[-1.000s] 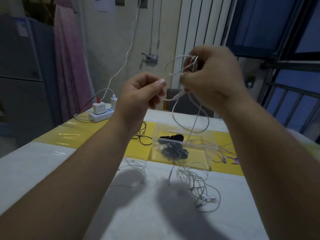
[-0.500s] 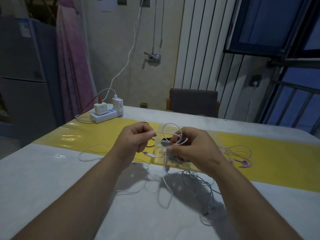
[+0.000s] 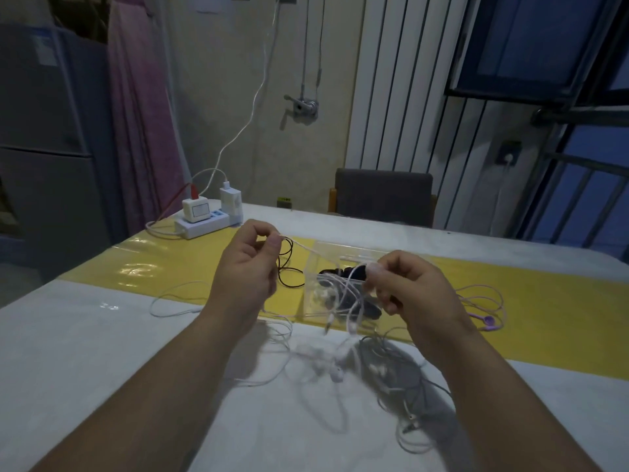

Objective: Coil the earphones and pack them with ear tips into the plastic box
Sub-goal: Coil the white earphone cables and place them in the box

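In the head view, the hands have come down from up high to just over the table (image 3: 102, 369) and moved a little apart, so the coiling is going on but is not done. The left hand (image 3: 248, 267) pinches the thin white earphones (image 3: 297, 244) between thumb and finger. The right hand (image 3: 408, 287) holds a few loose loops of the same wire, and the rest hangs down in front of the plastic box (image 3: 311, 267). The clear box sits just behind the hands, with black ear tips (image 3: 343, 272) inside
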The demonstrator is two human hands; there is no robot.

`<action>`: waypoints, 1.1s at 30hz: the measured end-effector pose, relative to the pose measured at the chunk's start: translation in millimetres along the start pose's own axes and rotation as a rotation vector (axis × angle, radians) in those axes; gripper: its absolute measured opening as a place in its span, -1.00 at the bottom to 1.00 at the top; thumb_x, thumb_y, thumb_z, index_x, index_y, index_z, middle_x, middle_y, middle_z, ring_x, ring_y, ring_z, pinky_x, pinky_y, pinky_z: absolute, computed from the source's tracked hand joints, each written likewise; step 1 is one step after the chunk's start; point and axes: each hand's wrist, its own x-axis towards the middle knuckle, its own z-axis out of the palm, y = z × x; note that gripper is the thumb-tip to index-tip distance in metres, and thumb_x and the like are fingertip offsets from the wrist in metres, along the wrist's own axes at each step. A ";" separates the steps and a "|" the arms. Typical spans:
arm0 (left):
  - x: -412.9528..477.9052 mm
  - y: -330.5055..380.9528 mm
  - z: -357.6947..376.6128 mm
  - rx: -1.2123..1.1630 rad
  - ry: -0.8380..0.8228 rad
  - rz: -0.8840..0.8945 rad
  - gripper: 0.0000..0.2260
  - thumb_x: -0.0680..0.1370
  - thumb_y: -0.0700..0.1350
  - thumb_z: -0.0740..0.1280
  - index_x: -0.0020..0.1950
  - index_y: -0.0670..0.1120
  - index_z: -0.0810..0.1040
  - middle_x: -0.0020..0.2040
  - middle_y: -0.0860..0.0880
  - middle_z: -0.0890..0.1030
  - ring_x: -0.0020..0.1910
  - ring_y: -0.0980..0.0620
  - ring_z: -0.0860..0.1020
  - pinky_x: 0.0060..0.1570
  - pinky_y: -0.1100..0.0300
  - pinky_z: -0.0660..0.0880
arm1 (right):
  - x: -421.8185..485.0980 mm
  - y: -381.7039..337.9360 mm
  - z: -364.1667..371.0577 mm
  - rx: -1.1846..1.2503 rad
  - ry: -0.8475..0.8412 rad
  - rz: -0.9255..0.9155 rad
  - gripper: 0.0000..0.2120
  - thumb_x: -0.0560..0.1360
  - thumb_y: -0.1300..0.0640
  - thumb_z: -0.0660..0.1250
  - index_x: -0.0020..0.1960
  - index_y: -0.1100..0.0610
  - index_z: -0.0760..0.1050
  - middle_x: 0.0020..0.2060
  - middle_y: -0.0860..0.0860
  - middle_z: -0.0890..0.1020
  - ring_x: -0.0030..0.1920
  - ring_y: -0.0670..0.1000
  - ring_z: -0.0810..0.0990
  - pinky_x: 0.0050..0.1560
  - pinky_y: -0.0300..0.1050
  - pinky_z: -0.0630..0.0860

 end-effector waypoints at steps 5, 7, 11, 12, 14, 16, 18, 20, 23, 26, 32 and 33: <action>4.2 1.4 -9.0 0.173 0.103 0.149 -0.86 0.62 -0.13 0.27 -0.15 0.00 0.48 -0.50 0.12 0.32 -0.53 0.08 0.22 -0.49 0.26 0.18 | 1.0 -7.3 -4.6 0.270 0.046 0.054 -0.71 0.60 0.23 0.17 -0.30 0.16 0.29 -0.52 0.02 0.33 -0.45 0.02 0.28 -0.39 -0.10 0.23; 4.6 1.8 -11.7 0.243 0.189 0.202 -0.87 0.60 -0.05 0.28 -0.15 0.07 0.50 -0.46 0.11 0.36 -0.47 0.03 0.27 -0.43 0.18 0.21 | 0.6 -9.5 -5.3 0.317 0.073 0.036 -0.68 0.62 0.21 0.12 -0.32 0.13 0.23 -0.53 -0.03 0.22 -0.48 0.00 0.18 -0.45 -0.14 0.17; 7.1 3.8 -17.2 0.241 0.334 0.194 -0.81 0.58 -0.02 0.27 -0.22 0.16 0.50 -0.51 0.11 0.34 -0.48 0.01 0.24 -0.42 0.16 0.19 | -0.3 -11.7 -6.4 0.355 0.083 0.024 -0.72 0.63 0.18 0.11 -0.26 0.11 0.24 -0.52 -0.03 0.16 -0.49 -0.04 0.06 -0.47 -0.14 0.00; 7.0 4.0 -17.3 0.245 0.334 0.191 -0.81 0.58 -0.02 0.27 -0.23 0.17 0.50 -0.52 0.11 0.34 -0.48 0.02 0.24 -0.42 0.16 0.19 | -0.6 -11.8 -5.5 0.353 0.072 0.018 -0.72 0.62 0.19 0.12 -0.27 0.11 0.26 -0.50 -0.02 0.15 -0.48 -0.03 0.04 -0.46 -0.14 -0.01; 5.1 5.5 -14.9 0.264 0.333 0.195 -0.80 0.59 -0.03 0.27 -0.22 0.17 0.51 -0.52 0.11 0.36 -0.48 0.01 0.27 -0.41 0.14 0.23 | -1.6 -11.2 -3.3 0.334 0.049 0.009 -0.71 0.60 0.20 0.15 -0.30 0.12 0.30 -0.48 0.03 0.15 -0.46 0.00 0.03 -0.45 -0.12 -0.01; 2.6 7.4 -11.9 0.263 0.316 0.191 -0.79 0.61 -0.06 0.26 -0.21 0.14 0.50 -0.51 0.06 0.36 -0.51 -0.04 0.30 -0.45 0.13 0.29 | -1.3 -8.1 -3.4 0.214 0.042 -0.016 -0.74 0.55 0.20 0.24 -0.31 0.15 0.37 -0.50 0.04 0.20 -0.47 0.00 0.09 -0.46 -0.15 0.04; 1.4 8.9 -10.0 0.215 0.261 0.179 -0.80 0.62 -0.09 0.27 -0.20 0.09 0.48 -0.51 0.04 0.36 -0.56 -0.05 0.32 -0.50 0.15 0.33 | -3.5 -6.8 -1.0 -0.062 0.032 -0.089 -0.78 0.52 0.20 0.32 -0.29 0.23 0.45 -0.53 -0.02 0.31 -0.51 -0.05 0.21 -0.49 -0.23 0.18; 1.7 9.0 -10.6 0.209 0.192 0.172 -0.85 0.59 -0.05 0.32 -0.18 0.05 0.50 -0.52 0.07 0.35 -0.57 0.00 0.29 -0.49 0.19 0.29 | -5.4 -2.6 4.0 -0.284 0.003 -0.142 -0.79 0.54 0.22 0.35 -0.27 0.22 0.53 -0.54 -0.10 0.42 -0.50 -0.12 0.34 -0.46 -0.28 0.30; 1.7 9.7 -10.2 0.243 0.097 0.160 -0.90 0.50 -0.03 0.38 -0.21 0.02 0.57 -0.52 0.13 0.36 -0.54 0.10 0.26 -0.46 0.25 0.20 | -7.8 2.1 11.2 -0.489 -0.045 -0.162 -0.68 0.51 -0.06 0.32 -0.24 0.18 0.60 -0.43 -0.02 0.59 -0.37 -0.09 0.55 -0.32 -0.11 0.51; -1.2 11.7 -5.8 0.257 0.037 0.152 -0.85 0.54 -0.20 0.38 -0.21 -0.03 0.57 -0.51 0.15 0.38 -0.53 0.17 0.29 -0.50 0.32 0.25 | -6.5 5.0 9.4 -0.727 0.057 -0.301 -0.60 0.49 -0.22 0.18 -0.25 0.04 0.61 -0.23 -0.07 0.57 -0.15 -0.12 0.55 -0.13 -0.16 0.47; -6.5 14.1 -0.5 0.172 -0.141 0.132 -0.92 0.46 -0.13 0.40 -0.24 -0.06 0.59 -0.48 0.12 0.39 -0.53 0.13 0.29 -0.51 0.34 0.26 | -6.9 11.1 23.3 -0.733 -0.110 -0.261 -0.76 0.41 -0.16 0.34 0.05 -0.14 0.57 -0.06 -0.21 0.55 -0.01 -0.23 0.51 -0.01 -0.30 0.47; -6.2 14.3 -0.5 0.160 -0.155 0.109 -0.91 0.44 -0.09 0.41 -0.27 -0.04 0.58 -0.49 0.09 0.38 -0.54 0.09 0.28 -0.52 0.30 0.26 | -7.0 12.8 26.0 -0.779 -0.130 -0.284 -0.83 0.45 -0.13 0.32 -0.05 -0.09 0.59 -0.10 -0.17 0.57 -0.02 -0.17 0.54 0.02 -0.15 0.51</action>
